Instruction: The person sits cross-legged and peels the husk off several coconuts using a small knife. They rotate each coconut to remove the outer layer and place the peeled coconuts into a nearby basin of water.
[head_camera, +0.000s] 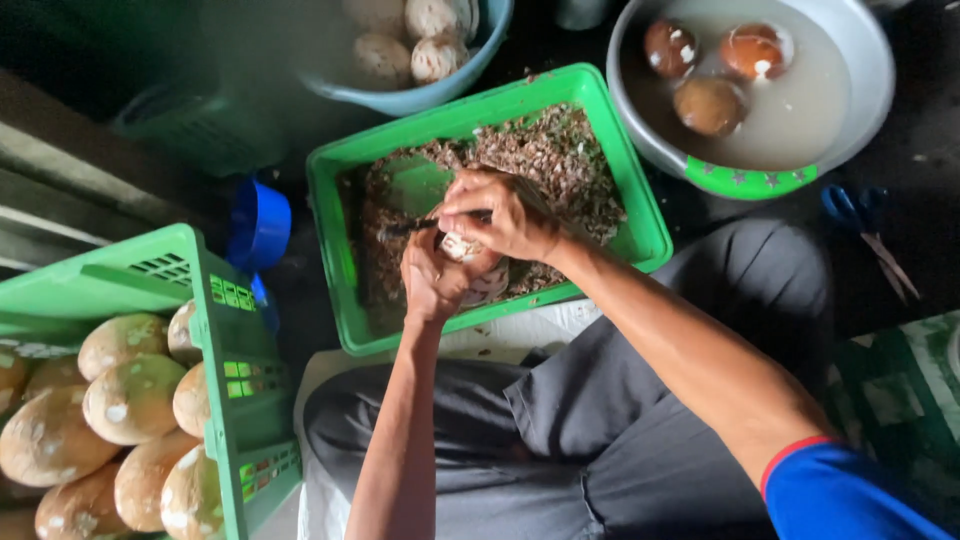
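My left hand (437, 272) cups a round, partly peeled brown-and-white nut (482, 272), like a small husked coconut, over a green tray. My right hand (503, 213) grips a dark-handled blade (410, 227) and presses it against the top of the nut. Both hands work above the green plastic tray (338, 178), which holds a bed of brown peelings (560, 160). The blade's cutting edge is hidden between my fingers and the nut.
A green crate (225, 350) at the left holds several tan round nuts (130, 395). A grey basin (860, 70) of cloudy water with three brown nuts sits top right. A blue bowl (420, 95) of peeled nuts is at the top. Blue scissors (865, 225) lie right; a blue scoop (258, 225) lies left.
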